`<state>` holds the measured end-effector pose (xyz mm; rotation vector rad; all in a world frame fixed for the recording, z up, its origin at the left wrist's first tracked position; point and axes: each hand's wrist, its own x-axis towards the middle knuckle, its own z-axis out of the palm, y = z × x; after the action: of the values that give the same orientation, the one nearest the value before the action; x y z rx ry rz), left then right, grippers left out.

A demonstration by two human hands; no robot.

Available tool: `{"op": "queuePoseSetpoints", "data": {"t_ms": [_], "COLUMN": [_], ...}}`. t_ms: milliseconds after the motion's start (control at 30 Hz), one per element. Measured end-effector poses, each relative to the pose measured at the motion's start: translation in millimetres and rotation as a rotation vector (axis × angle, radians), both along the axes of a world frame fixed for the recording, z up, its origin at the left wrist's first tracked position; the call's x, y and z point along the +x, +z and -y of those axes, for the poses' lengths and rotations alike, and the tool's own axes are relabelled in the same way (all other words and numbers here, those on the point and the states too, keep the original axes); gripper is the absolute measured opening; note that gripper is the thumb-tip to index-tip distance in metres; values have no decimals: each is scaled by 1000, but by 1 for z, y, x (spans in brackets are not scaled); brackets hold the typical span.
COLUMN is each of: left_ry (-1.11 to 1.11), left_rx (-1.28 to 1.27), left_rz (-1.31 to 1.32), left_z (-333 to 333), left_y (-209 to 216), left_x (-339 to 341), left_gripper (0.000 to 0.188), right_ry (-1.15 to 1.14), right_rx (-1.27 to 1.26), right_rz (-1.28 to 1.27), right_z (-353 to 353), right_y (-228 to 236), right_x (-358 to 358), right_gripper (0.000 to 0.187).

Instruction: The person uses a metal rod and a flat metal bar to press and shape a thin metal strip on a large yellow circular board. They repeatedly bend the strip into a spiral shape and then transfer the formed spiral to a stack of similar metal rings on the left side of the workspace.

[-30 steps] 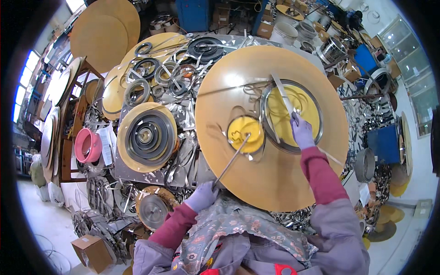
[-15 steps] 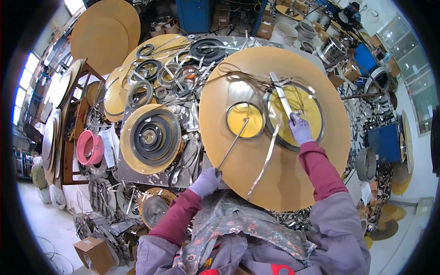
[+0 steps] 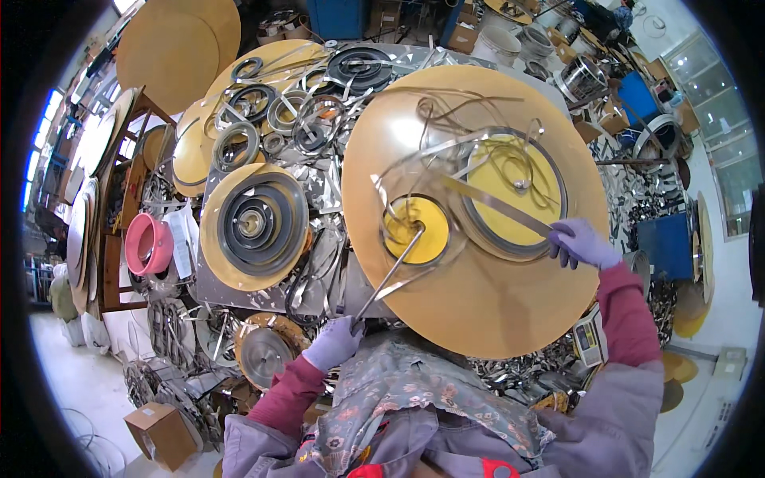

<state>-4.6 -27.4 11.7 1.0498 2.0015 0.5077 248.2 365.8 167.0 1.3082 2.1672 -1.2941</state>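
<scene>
My left hand (image 3: 335,342), in a pale lilac glove, is closed round the near end of a thin metal rod (image 3: 388,276). The rod's far tip meets the yellow middle of a smaller dark-rimmed ring (image 3: 441,253) on a big tan disc (image 3: 494,315). Out to the right, my gloved right hand (image 3: 586,243) pinches the end of a flat metal strip (image 3: 498,205). The strip slants over a larger dark ring (image 3: 563,183) with a yellow middle. Loose thin metal bands (image 3: 510,163) loop above both rings, partly blurred.
Left of the big disc lies a smaller tan disc (image 3: 213,271) with dark nested rings. Beyond it are several ring coils (image 3: 237,146) and metal scraps. A pink tub (image 3: 149,244) stands at the left; a blue box (image 3: 665,247) is at the right.
My right hand has moved right and nearer me, swinging the strip from upright to slanting. The loose bands have spread and shifted. My left hand keeps the rod, its tip still at the small ring.
</scene>
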Motion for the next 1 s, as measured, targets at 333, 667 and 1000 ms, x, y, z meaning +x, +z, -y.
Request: {"op": "queuePoseSetpoints", "data": {"t_ms": [333, 667, 1000], "left_ry": [107, 93, 48], "left_rx": [-75, -82, -101], "left_rz": [-1, -67, -80], "left_z": [-28, -36, -37], "left_y": [22, 10, 3], "left_x": [27, 31, 16], "left_gripper": [30, 29, 31], "right_ry": [122, -177, -167], "right_rx": [791, 954, 39], "right_rz": [296, 1093, -81], "right_z": [-277, -213, 41], "right_y": [-44, -31, -28], "right_x": [206, 595, 150], "right_gripper": [30, 16, 26]}}
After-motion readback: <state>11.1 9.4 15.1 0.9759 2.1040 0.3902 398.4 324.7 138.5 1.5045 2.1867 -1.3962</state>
